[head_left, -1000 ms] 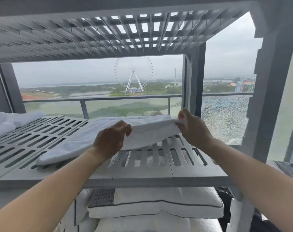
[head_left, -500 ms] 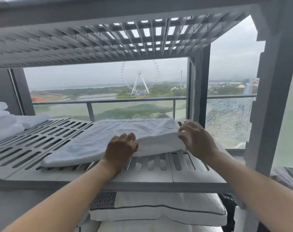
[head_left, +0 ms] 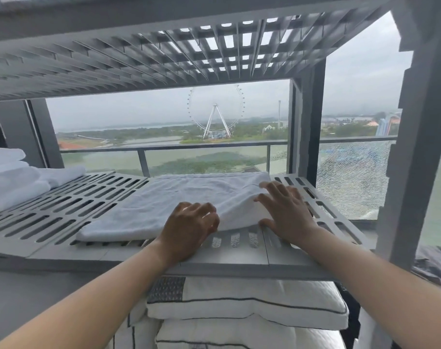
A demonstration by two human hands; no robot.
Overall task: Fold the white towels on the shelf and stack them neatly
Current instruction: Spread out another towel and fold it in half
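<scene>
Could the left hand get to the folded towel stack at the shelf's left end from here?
Probably yes: only bare slatted shelf lies between the left hand and the folded towel stack, though that hand is on the spread towel now.

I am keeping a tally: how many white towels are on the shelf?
At least 3. One towel lies spread in the middle of the shelf. The pile at the left edge shows two or more; the frame cuts it, so some may be hidden.
</scene>
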